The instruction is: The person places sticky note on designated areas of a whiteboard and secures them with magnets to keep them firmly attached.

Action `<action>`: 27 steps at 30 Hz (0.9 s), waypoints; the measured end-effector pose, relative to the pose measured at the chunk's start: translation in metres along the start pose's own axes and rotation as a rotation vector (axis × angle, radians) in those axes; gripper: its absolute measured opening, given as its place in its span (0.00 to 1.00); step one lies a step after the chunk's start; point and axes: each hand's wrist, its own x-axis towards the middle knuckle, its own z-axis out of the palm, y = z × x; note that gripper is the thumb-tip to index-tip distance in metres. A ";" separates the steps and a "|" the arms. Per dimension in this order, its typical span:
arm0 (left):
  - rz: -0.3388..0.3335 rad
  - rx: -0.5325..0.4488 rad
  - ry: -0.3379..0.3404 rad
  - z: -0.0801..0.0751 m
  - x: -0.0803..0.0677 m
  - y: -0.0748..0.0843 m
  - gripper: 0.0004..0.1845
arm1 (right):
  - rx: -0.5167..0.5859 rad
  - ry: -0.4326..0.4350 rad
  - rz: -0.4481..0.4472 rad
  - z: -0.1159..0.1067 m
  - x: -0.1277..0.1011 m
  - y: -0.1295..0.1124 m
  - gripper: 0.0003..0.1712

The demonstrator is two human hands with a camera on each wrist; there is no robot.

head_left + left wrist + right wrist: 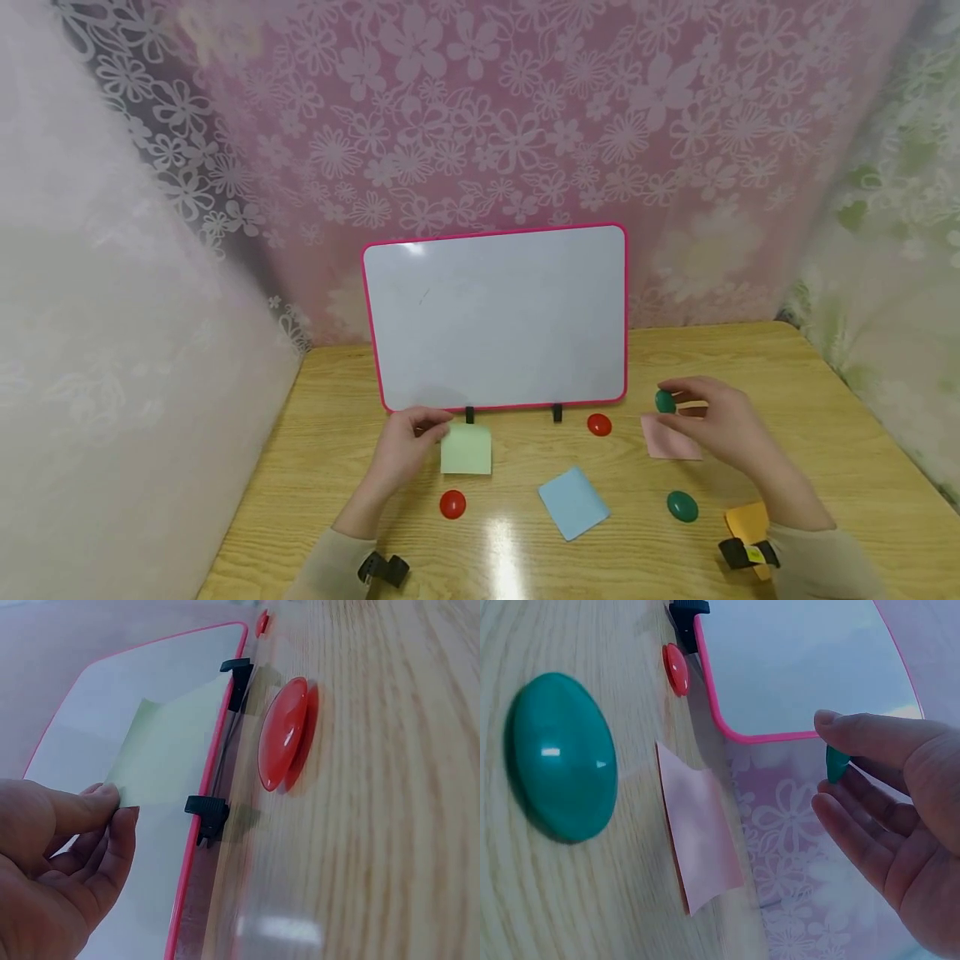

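Nearest the head cam: L hand [405, 454] pinches corner of green sticky note [466, 450] w/ thumb & fingers, just in front of pink-framed whiteboard [495, 321]. R hand [723, 429] grips green magnet [665, 402] in fingertips, above pink note [667, 440]. Wooden table [825, 433] also holds 2 red magnets, 1 more green, blue & orange notes.

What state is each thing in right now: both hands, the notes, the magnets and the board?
left hand: pinches the green note's corner
green note: held, lifted in front of the board
right hand: pinches a green magnet
held green magnet: off the table
whiteboard: upright on clips, blank
pink note: on the table
blue note: on the table
orange note: partly hidden by the right arm
red magnets: on the table
other green magnet: on the table
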 end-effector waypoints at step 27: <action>-0.005 -0.090 0.056 -0.008 0.001 0.014 0.05 | -0.035 0.023 -0.069 0.011 0.012 -0.026 0.25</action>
